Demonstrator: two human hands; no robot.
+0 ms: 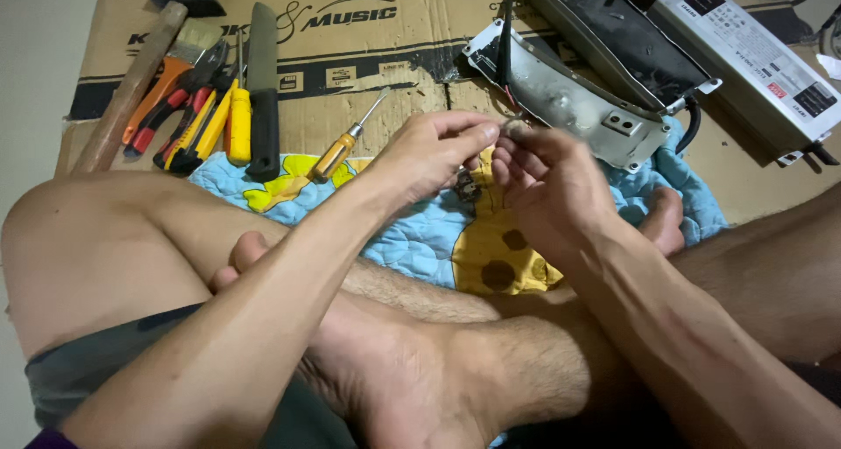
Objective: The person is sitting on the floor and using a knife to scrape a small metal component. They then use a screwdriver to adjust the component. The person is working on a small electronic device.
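The person's left hand [434,151] and right hand [547,182] meet fingertip to fingertip above the blue and yellow quilted cloth [412,230], each with fingers curled and pinching a small dark metal part [467,184]. That part hangs between the two hands, blurred and mostly hidden by fingers, just in front of the long grey metal housing [569,98] on the cardboard.

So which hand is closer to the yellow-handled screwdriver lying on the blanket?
Left. The left hand hovers just right of the screwdriver, close to its handle. The right hand sits farther right, beyond the left hand, nearer the grey metal housing.
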